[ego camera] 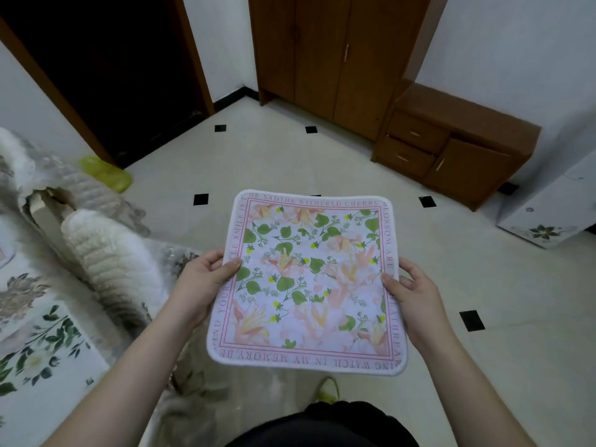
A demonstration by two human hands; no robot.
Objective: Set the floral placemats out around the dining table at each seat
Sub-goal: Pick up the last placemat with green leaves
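Floral placemat (pixel 308 280): square with rounded corners, white border, pink lettering around a print of green leaves and peach blossoms; held face-up and roughly level in the air above the tiled floor (pixel 483 269), in front of the person's body. Left hand (pixel 206 279): grips the mat's left edge, thumb pressed on top, fingers curled together beneath. Right hand (pixel 411 291): grips the right edge the same way, thumb on top, fingers tucked under. Dining table (pixel 35 337): at the person's left, covered in a leaf-and-flower cloth, well apart from the mat. Chair (pixel 106 250): fluffy white cover, beside the table. Wooden wardrobe (pixel 335 56) and low drawer cabinet (pixel 451 146): against the far wall. Yellow-green slippers (pixel 106 174): on the floor by the dark doorway (pixel 106 62)
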